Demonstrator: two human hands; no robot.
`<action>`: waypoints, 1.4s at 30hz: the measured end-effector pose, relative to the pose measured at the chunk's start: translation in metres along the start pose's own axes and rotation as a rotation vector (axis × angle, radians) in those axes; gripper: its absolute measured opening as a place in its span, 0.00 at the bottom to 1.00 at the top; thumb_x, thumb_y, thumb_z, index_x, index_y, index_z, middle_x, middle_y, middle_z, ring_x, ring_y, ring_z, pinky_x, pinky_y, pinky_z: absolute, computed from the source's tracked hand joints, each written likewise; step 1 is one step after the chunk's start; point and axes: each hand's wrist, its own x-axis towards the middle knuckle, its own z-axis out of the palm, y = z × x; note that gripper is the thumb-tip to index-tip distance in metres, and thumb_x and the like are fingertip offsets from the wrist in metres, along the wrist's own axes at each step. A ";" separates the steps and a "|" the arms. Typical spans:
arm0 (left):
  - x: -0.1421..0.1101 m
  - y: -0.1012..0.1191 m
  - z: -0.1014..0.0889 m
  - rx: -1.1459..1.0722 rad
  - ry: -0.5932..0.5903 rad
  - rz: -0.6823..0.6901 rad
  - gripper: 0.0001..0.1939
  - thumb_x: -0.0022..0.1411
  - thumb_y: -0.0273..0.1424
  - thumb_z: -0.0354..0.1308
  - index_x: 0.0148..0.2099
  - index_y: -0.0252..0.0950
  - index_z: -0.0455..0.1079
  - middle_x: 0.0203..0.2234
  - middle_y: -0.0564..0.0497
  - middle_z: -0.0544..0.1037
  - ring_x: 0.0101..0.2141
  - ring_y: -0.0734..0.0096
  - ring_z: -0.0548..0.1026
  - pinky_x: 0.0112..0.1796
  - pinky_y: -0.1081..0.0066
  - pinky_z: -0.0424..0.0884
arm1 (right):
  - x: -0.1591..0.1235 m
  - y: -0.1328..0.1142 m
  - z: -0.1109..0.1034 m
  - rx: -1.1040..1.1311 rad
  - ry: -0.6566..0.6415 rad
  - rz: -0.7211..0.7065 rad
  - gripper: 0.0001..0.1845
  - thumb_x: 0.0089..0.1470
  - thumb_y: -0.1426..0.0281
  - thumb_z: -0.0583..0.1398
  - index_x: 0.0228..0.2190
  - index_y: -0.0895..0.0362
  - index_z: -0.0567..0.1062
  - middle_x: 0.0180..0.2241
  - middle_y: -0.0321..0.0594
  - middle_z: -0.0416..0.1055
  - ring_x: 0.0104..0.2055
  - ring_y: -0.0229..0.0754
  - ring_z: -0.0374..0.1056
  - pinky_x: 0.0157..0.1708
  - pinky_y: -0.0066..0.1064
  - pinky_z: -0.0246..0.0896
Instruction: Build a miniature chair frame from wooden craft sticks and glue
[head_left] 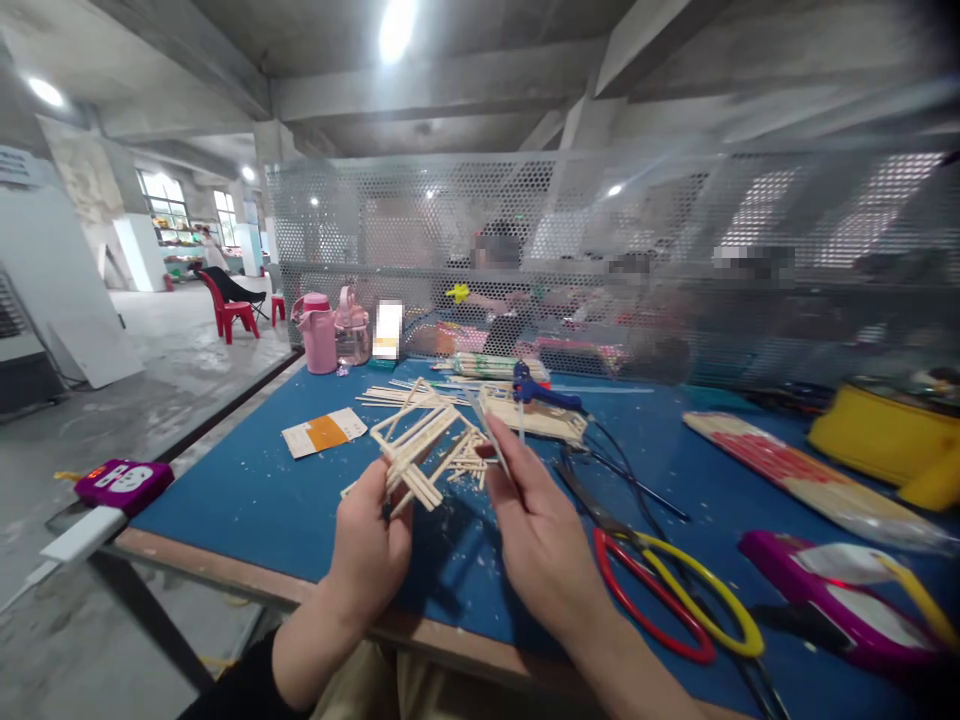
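A person seated at a blue-topped bench (pixel 240 510) holds a small stick frame (pixel 416 450) just above the work surface, near its front edge. The left hand (pixel 371 545) has its thumb and fingers closed around the frame's near end; the right hand (pixel 544 540) pinches a thin grey strip (pixel 495 440) between thumb and fingers, well short of a fist, its exact nature too blurred to tell. The step in hand appears to be fitting or trimming work on the frame, and it probably calls for a light, steady left grip, since hard squeezing could rack the slim joints. Bracing both wrists on the bench edge would likely steady the 2 hands, and the strip is best brought in square to the joint, clear of the left thumb.

The frame is pale, bare wood: slender round sticks cross at angles, several lying side by side as a flat band, with an open loop at the far left and uneven ends jutting toward the wearer. It tilts in the grip. Behind it lies a loose pile of short sticks (pixel 471 458); a blue glue gun (pixel 551 397) sits farther back, and scissors (pixel 675 590) with 1 red and 1 yellow handle lie at right.
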 end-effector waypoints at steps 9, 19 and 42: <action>-0.002 0.004 0.012 0.037 0.119 0.078 0.16 0.54 0.20 0.47 0.43 0.38 0.67 0.33 0.48 0.78 0.35 0.67 0.77 0.33 0.72 0.73 | -0.011 -0.021 -0.002 -0.678 -0.061 -0.426 0.31 0.51 0.78 0.52 0.57 0.51 0.62 0.59 0.47 0.58 0.56 0.57 0.56 0.48 0.52 0.58; 0.026 -0.001 0.018 0.096 0.130 0.271 0.10 0.59 0.24 0.47 0.35 0.37 0.69 0.26 0.48 0.77 0.29 0.68 0.75 0.31 0.71 0.71 | 0.005 -0.008 -0.010 -0.589 -0.079 -0.502 0.33 0.54 0.78 0.51 0.59 0.43 0.58 0.60 0.38 0.58 0.45 0.47 0.62 0.41 0.42 0.64; 0.059 -0.038 0.031 0.157 0.101 0.399 0.10 0.56 0.22 0.47 0.35 0.35 0.68 0.23 0.49 0.74 0.25 0.69 0.72 0.28 0.73 0.68 | 0.025 0.021 0.027 -0.483 0.037 -0.280 0.29 0.55 0.79 0.50 0.58 0.49 0.62 0.57 0.40 0.63 0.38 0.44 0.62 0.39 0.38 0.61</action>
